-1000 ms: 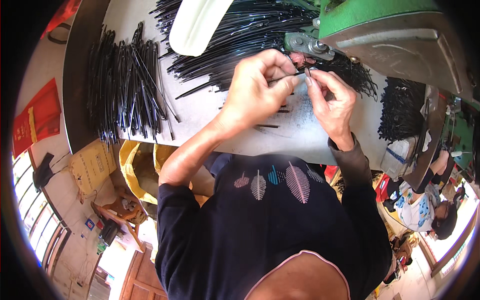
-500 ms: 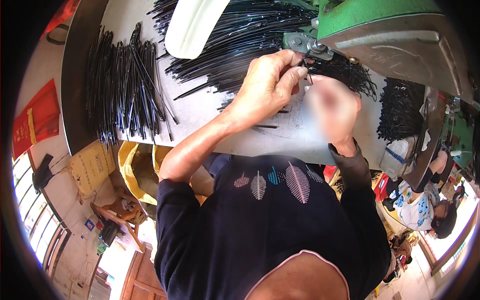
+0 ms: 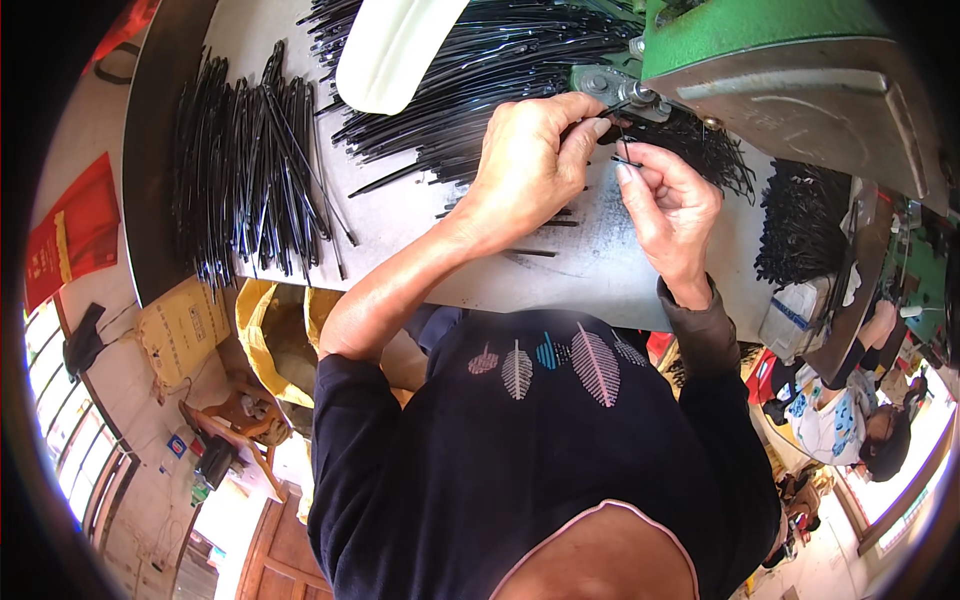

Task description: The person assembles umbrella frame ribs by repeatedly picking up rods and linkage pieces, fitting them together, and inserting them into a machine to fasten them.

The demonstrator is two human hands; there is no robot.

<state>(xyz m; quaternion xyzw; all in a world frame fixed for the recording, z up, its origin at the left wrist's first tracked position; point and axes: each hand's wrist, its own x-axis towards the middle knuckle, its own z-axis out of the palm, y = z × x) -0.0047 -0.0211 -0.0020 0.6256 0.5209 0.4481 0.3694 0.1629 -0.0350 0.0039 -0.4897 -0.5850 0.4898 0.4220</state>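
Note:
My left hand is pinched at the fingertips on a thin black strip, in front of the metal fitting of a green machine. The strip's far end is lost among the fingers and the fitting. Just to the right, my right hand pinches a small thin black piece between thumb and forefinger. Whether both hands hold one and the same strip I cannot tell. A wide heap of thin black strips lies behind and left of my left hand.
More black strips are stacked at the left on the metal table. A white curved piece lies over the heap. Bundled dark pieces sit at the right. A yellow sack stands below the table edge; another person sits far right.
My right hand was blurred by motion half a second ago and is now sharp, its fingers pinched on the small black piece. My left hand has barely shifted.

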